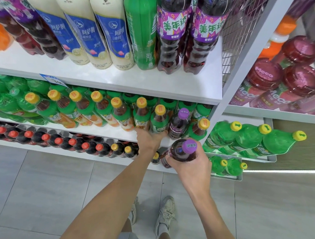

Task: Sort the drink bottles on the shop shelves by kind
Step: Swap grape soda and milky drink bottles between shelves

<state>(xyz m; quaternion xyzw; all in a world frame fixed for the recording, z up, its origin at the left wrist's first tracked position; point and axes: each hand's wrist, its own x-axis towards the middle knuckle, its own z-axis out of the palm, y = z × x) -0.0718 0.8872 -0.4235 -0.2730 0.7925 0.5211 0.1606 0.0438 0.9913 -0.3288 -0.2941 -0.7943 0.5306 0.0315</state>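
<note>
Curling round the shoulder of a purple-capped grape soda bottle [178, 151], the right hand [188, 166] is holding it just below and in front of the middle shelf [101, 130] — clear of the row. The left hand [149, 137] is resting at the base of the yellow-capped tea bottles [159, 119]. Its fingertips are hiding among them, so I cannot tell whether it is clasping one or only pressing.

That contact is looking risky: the tea bottles are standing packed close to the shelf lip, and a nudge could be sending one over onto the tiled floor [50, 186].

Eight yellow caps are showing in the front row, with one stray purple-capped bottle [179, 123] standing among them near the right end. Up top, three cream milk tea bottles [104, 27] are standing beside one green bottle [140, 31] and two large grape sodas [171, 28].
</note>
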